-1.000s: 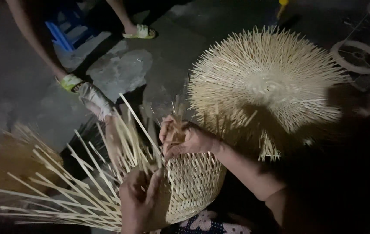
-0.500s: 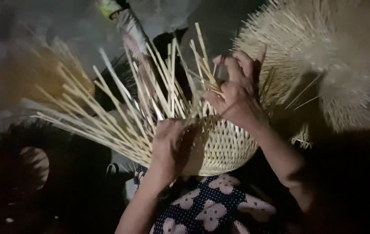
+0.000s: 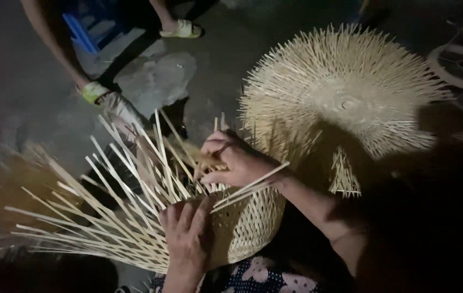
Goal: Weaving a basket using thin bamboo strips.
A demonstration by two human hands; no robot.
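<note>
two hands (image 3: 188, 233) on pale half-woven basket (image 3: 247, 225) (loose strips (image 3: 106, 201) fanning left)
</note>
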